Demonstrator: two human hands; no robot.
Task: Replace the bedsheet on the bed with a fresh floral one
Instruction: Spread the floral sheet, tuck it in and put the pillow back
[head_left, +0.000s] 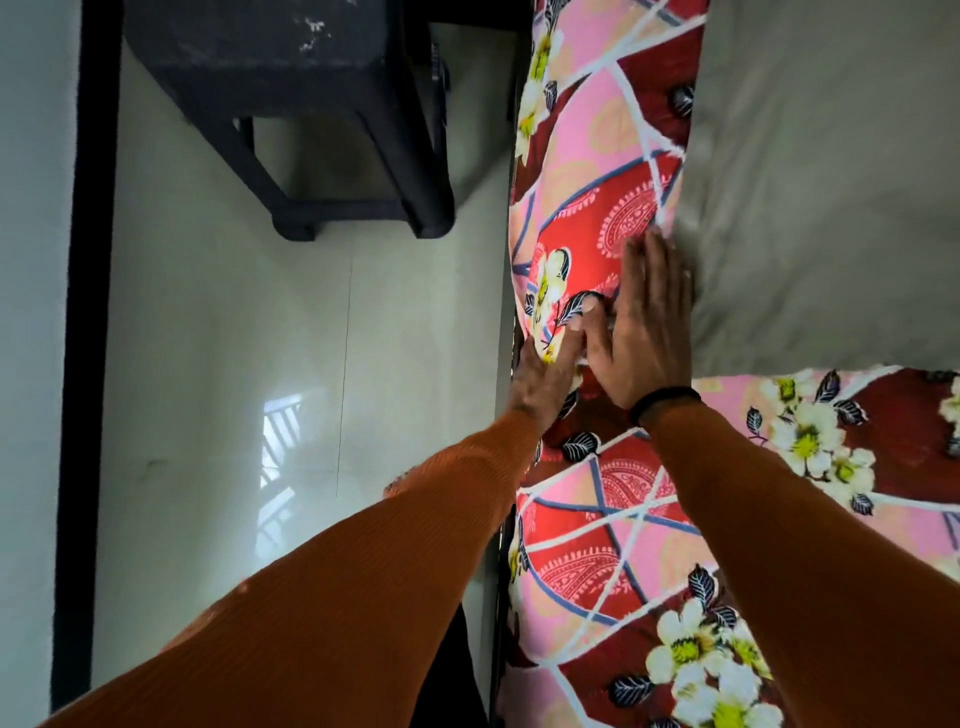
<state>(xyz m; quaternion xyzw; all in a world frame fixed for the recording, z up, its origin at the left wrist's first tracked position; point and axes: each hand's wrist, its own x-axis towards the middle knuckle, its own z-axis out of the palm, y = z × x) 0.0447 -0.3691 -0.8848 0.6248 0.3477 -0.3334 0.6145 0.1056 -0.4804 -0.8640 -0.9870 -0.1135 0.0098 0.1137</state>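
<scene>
My left hand (540, 376) and right hand (641, 332), fingers flat on the floral sheet (587, 171) at frame centre, beside grey sheet (831, 182).

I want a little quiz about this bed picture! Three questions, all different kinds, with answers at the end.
1. True or false: both hands lie flat on the floral sheet.
2. What stands on the floor beside the bed? A) black stool B) bucket C) lamp
3. Fill in: the cloth beside the right hand is ____ coloured.

Key
1. True: left hand and right hand press with straight fingers.
2. A, the black stool.
3. Grey, the grey cloth.
</scene>
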